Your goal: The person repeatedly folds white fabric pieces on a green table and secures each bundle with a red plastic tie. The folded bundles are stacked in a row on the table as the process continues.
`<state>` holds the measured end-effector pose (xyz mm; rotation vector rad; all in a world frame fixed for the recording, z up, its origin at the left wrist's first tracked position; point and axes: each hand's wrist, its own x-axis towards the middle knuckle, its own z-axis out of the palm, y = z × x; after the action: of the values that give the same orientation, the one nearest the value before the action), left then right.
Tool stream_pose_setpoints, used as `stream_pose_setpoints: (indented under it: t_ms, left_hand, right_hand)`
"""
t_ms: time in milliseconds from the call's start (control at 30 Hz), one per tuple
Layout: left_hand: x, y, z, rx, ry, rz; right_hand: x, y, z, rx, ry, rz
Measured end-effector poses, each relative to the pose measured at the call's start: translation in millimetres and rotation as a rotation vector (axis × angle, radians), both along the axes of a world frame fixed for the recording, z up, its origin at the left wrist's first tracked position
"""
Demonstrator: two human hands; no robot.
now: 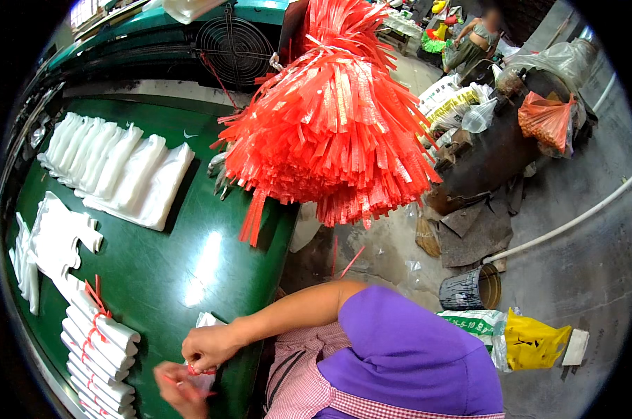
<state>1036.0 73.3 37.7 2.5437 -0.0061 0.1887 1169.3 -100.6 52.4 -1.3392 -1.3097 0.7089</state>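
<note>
At the near edge of the green table, a white plastic bag bundle lies mostly hidden under my hands. My right hand is closed in a pinch over it, on a red plastic strip that runs around the bundle. Close below, my left hand is blurred by motion, its fingers curled with bits of red strip showing at them. To the left lies a stack of folded white bundles, each tied with a red strip. A large tassel of red plastic strips hangs beyond the table's right edge.
A row of white folded bags and loose white bags lie on the green table. Behind it is a machine with a round fan grille. A bucket and a yellow bag stand right; a person is far off.
</note>
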Motion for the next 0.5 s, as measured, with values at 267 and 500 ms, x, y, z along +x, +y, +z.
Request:
stream_pose_setpoints:
  t_ms: [267, 500]
  left_hand:
    - [20.6, 29.5, -43.9, -0.214, -0.184, 0.306]
    - [10.3, 54.6, -76.9, -0.508, -0.195, 0.413]
  right_hand:
    - [-24.3, -25.5, 12.8, 0.186, -0.567, -0.152]
    - [-23.3, -15.4, -20.1, 0.196, -0.5, -0.244]
